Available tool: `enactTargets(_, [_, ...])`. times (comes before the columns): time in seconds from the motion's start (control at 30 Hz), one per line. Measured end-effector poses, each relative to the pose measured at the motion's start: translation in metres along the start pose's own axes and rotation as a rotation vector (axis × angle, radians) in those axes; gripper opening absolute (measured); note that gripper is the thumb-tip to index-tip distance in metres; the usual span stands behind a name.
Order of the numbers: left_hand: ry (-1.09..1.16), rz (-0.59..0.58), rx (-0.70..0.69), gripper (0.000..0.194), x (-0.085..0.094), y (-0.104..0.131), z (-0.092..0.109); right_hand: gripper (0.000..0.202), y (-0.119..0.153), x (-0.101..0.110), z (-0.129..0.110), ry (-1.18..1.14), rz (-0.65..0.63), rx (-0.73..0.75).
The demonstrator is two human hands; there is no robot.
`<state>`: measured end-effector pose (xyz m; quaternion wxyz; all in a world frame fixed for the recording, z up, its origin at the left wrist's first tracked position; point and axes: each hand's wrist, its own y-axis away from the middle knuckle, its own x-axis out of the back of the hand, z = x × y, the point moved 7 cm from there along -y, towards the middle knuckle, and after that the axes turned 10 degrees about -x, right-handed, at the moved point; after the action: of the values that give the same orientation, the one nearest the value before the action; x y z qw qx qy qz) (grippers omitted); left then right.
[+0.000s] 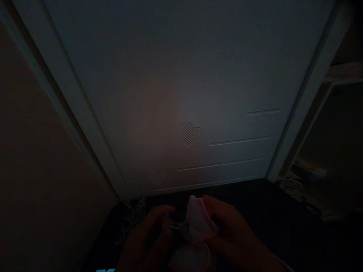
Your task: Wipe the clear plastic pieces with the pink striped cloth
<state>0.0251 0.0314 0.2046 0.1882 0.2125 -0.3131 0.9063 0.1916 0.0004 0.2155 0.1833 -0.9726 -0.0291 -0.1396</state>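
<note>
Gripping a small pale pink cloth item [197, 223], the right hand [227, 230] curls closed around its right side. Left hand [154, 234] partly closed against its left edge; what it pinches is too dim to tell. Beyond both hands: white panelled door with embossed hearts [192, 133].

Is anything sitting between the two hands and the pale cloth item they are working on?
Nothing visible does. The right hand already grips the pale pink cloth, and the left hand touches it at a small clip-like part, too dark to identify. The white door stands beyond them.
</note>
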Motion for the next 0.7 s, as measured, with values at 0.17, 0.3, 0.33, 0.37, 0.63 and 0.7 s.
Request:
enactTargets(0.17, [-0.104,0.029,0.042,0.024,-0.014,-0.006,0.011,0.008,-0.001,-0.005,-0.004,0.021,-0.08,-0.004])
enactTargets(0.3, [-0.09,-0.001,0.121,0.021,-0.017,-0.005,0.01,0.01,0.003,-0.013,-0.007,0.079,-0.222,-0.045])
enactTargets(0.33, [-0.093,-0.014,0.15,0.022,-0.016,-0.005,0.008,0.012,0.003,-0.013,-0.009,0.131,-0.222,-0.036])
enactTargets(0.37, [-0.096,-0.027,0.178,0.023,-0.015,-0.004,0.006,0.013,0.004,-0.014,-0.01,0.2,-0.207,-0.017])
enactTargets(0.63, [-0.078,-0.036,0.175,0.027,-0.011,-0.003,0.005,0.015,0.006,-0.018,-0.007,0.356,-0.103,0.055])
enactTargets(0.7, [-0.087,-0.028,0.167,0.026,-0.011,-0.003,0.005,0.016,0.006,-0.018,-0.007,0.324,-0.108,0.049])
